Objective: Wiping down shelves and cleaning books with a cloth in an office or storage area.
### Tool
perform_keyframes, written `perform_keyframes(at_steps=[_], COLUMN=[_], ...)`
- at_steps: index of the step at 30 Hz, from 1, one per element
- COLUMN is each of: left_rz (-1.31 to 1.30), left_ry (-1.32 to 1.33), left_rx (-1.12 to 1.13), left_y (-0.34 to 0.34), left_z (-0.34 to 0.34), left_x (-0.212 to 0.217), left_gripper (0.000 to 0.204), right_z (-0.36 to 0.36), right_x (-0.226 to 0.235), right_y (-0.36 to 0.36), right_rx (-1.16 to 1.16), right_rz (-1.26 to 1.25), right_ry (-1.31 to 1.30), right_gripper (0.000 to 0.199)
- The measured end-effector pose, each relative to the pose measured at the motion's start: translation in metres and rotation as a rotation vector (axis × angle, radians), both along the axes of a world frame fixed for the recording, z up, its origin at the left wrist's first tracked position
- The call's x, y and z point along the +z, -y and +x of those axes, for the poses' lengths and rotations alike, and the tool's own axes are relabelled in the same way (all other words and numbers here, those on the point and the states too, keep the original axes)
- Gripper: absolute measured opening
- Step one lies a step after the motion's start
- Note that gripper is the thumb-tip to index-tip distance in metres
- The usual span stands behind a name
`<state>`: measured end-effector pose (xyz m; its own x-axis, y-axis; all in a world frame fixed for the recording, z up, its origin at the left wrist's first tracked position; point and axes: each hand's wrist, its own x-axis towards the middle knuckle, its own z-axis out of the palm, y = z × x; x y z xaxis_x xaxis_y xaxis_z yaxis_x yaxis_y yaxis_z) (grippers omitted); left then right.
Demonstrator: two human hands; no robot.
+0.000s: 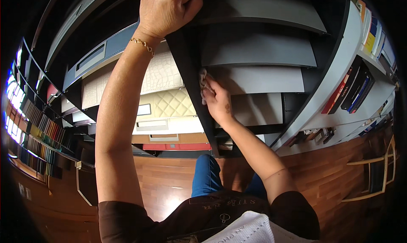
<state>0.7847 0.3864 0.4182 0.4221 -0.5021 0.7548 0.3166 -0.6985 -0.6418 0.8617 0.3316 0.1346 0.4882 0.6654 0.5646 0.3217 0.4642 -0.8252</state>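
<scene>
- Right hand [218,102]: my fingers were closed around a crumpled, grey-beige cloth [203,78], which bunched out beyond the fingertips; the finer grip was too blurred to read.
- Location of the cloth: it lay at the black upright panel [190,60] dividing the two banks of shelving, beside the front edge of a pale grey shelf [267,79]. Contact with the panel seemed likely, though I could not confirm it from this angle.
- Left hand [169,11]: raised to the upper margin, above the panel, with the fingers curled. I could not tell whether they were clamped on an edge or merely folded. A gold bracelet [142,45] circled the wrist.
- Surroundings: to the left of the panel sat a cream crocodile-textured front [163,71], a quilted one [171,103] and a red one [176,146]; to the right, beyond the grey shelves, stood a white bookcase [313,98] with books [358,88].
- Step in hand: I judged this to be a wiping pass with the cloth along the panel and its neighbouring shelf edge.
- Demand of the next move: a further stroke would have called for light, even pressure, with my knuckles clear of the shelf edges.
</scene>
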Motion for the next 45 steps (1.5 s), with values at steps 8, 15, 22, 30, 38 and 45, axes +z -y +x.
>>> perform_keyframes(at_steps=[8, 15, 22, 30, 38, 45], left_rz=[0.007, 0.005, 0.083, 0.044, 0.039, 0.034], left_ry=[-0.003, 0.002, 0.058, -0.009, -0.008, -0.024], left_rx=[-0.033, -0.114, -0.322, 0.015, -0.028, -0.066], left_y=[-0.003, -0.01, -0.024, -0.002, -0.007, -0.007], left_z=[-0.012, 0.006, 0.003, -0.006, -0.009, -0.005], left_x=[0.003, -0.003, 0.002, -0.002, 0.001, 0.004], left_gripper=[0.027, 0.026, 0.029, 0.026, 0.027, 0.025], right_z=[0.063, 0.11, 0.018, -0.002, 0.053, 0.118], right_x=[0.005, 0.042, 0.021, -0.004, 0.018, 0.051], right_y=[-0.155, -0.227, -0.058, 0.011, -0.079, -0.103], right_rx=[-0.436, -0.386, -0.199, -0.03, -0.142, -0.714], right_rz=[0.04, -0.517, -0.08, 0.171, -0.065, 0.06], right_ry=[0.564, 1.022, 0.243, 0.217, 0.352, 1.047], right_gripper=[0.043, 0.05, 0.03, 0.046, 0.042, 0.031])
